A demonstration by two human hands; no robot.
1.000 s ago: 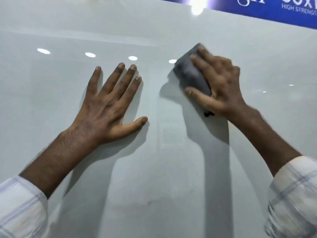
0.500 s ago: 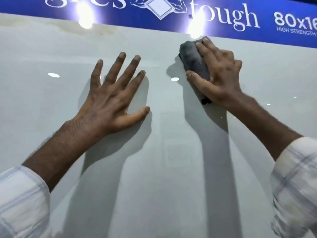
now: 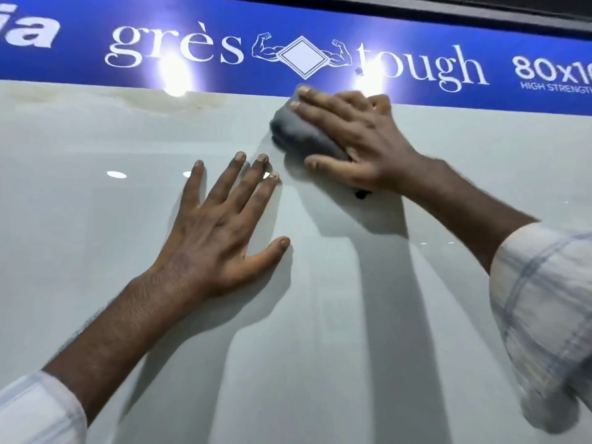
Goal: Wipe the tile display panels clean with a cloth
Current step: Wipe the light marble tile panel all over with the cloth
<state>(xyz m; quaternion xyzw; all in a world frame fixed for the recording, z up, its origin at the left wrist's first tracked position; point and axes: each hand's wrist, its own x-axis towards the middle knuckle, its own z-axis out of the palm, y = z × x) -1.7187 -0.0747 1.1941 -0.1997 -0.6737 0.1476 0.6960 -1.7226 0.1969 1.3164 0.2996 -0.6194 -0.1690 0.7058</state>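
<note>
Before you runs a glossy blue sign band (image 3: 80, 33) with white lettering; two bright lamp glares (image 3: 173, 76) sit on its lower edge, and a dark strip (image 3: 448, 9) lies above its right part.

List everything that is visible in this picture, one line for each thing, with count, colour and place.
tile panel: one, glossy pale grey, fills the view
banner: one, blue with white lettering, along the panel's top edge
frame: one, dark, above the banner, upper right
stain: one, brownish, panel's top left, under the banner
cloth: one, grey, bunched, near the panel's top edge
black bit: one, lower right of the cloth, unidentifiable
sleeves: two, white with pale blue checks, lower corners
left hand: one, flat on the panel, fingers spread
right hand: one, holds the cloth against the panel
</note>
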